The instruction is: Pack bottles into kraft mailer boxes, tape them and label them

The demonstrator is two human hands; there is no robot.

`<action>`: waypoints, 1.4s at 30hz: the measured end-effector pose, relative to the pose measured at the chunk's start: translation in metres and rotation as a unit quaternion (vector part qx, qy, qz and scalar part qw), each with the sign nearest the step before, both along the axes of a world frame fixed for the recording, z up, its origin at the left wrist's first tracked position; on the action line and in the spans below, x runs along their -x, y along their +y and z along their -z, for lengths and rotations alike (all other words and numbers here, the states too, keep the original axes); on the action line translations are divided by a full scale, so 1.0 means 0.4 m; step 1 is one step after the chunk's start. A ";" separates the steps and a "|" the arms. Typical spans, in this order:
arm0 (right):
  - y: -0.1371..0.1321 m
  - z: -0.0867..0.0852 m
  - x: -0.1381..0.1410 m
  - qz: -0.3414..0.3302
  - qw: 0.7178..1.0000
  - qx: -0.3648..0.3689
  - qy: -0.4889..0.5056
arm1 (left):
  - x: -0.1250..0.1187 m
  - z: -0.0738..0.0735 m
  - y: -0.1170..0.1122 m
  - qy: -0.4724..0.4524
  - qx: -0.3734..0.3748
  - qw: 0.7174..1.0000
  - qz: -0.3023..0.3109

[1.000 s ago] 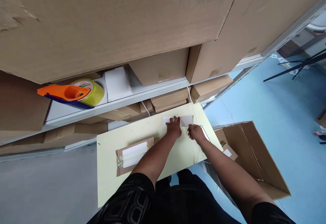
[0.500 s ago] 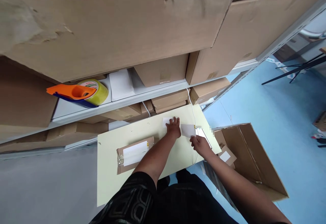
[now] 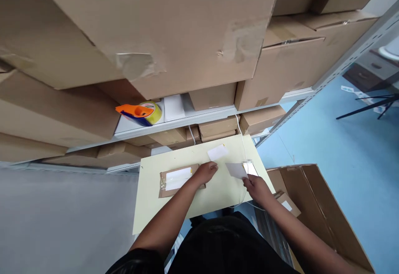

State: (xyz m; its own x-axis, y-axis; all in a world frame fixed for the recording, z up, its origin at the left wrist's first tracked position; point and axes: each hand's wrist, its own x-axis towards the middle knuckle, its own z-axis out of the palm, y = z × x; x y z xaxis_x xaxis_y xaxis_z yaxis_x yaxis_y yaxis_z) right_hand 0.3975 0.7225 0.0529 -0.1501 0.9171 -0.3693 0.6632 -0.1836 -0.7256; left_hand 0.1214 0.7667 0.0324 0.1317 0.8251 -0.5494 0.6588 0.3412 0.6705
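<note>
My right hand (image 3: 257, 188) pinches a white paper label (image 3: 237, 170) by its lower right corner and holds it over the right side of the pale yellow table (image 3: 146, 207). A phone (image 3: 251, 168) with a bright screen lies partly hidden behind that hand. My left hand (image 3: 205, 173) is closed above the table, fingers curled, with nothing showing in it. Beyond it a second white label (image 3: 218, 152) lies on the table. A flat brown cardboard parcel (image 3: 163, 182), with a white label and clear tape on it, lies left of my left hand, partly covered by my forearm.
Orange-and-blue tape dispenser (image 3: 137, 112) with yellow tape sits on the shelf (image 3: 199, 120) ahead. Large cardboard boxes (image 3: 187, 28) fill the shelves. At the right, a large open carton (image 3: 311, 199) holds a small labelled box (image 3: 288, 204). A white cable (image 3: 242, 141) runs across the table.
My left hand has lifted off the label on the table, drawn back toward the parcel, and curled its fingers. My right hand still holds its label. The view has shifted.
</note>
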 end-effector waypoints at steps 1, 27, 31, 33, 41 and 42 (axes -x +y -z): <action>0.003 -0.008 0.005 -0.032 0.998 -0.044 -0.010 | 0.004 -0.020 -0.026 -0.067 0.039 0.996 -0.044; -0.243 -0.224 0.657 -0.074 0.883 0.126 0.446 | 0.411 -0.315 -0.410 -0.430 -0.129 0.849 -0.278; -0.248 -0.269 0.728 0.078 0.881 0.053 0.464 | 0.424 -0.327 -0.446 -0.390 -0.148 0.881 -0.225; -0.238 -0.288 0.739 0.129 0.866 0.044 0.480 | 0.437 -0.345 -0.456 -0.384 -0.164 0.884 -0.210; -0.248 -0.328 0.728 0.131 0.864 0.086 0.478 | 0.489 -0.428 -0.451 -0.394 -0.200 0.868 -0.226; -0.250 -0.329 0.727 0.129 0.868 0.085 0.473 | 0.489 -0.429 -0.451 -0.390 -0.201 0.870 -0.225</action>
